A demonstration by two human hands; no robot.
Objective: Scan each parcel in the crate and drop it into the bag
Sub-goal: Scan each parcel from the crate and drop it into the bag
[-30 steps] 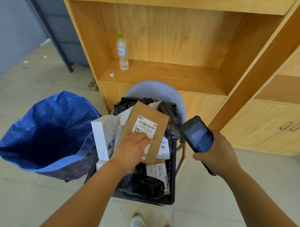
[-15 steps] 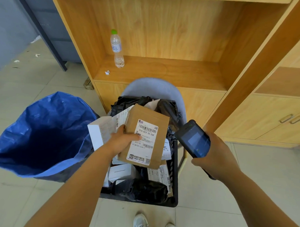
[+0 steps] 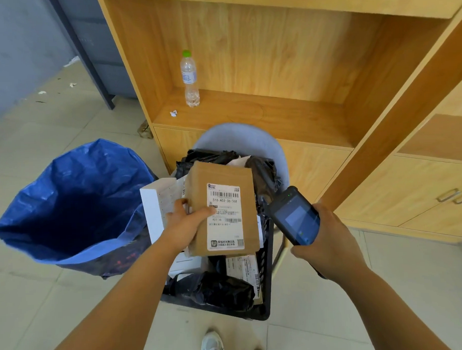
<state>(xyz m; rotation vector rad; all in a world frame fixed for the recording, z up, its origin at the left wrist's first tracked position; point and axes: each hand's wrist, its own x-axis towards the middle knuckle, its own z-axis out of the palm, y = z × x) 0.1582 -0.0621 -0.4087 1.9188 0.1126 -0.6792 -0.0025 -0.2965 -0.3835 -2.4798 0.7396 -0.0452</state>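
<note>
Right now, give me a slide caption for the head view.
Left hand holds a labelled cardboard parcel over the crate; right hand aims the handheld scanner.

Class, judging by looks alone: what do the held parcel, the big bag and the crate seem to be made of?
Held parcel: brown cardboard, matt, crisp flat edges, with a white paper label.
Big bag: probably woven plastic, blue, slightly shiny, creased and standing open.
Crate: looks like rigid black plastic, with slotted walls.

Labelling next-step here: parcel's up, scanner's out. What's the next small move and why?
Probably tip the scanner in the right hand toward the label. The left hand holds the brown parcel label-up over the crate; the scanner sits beside it, not aimed at the barcode.
</note>
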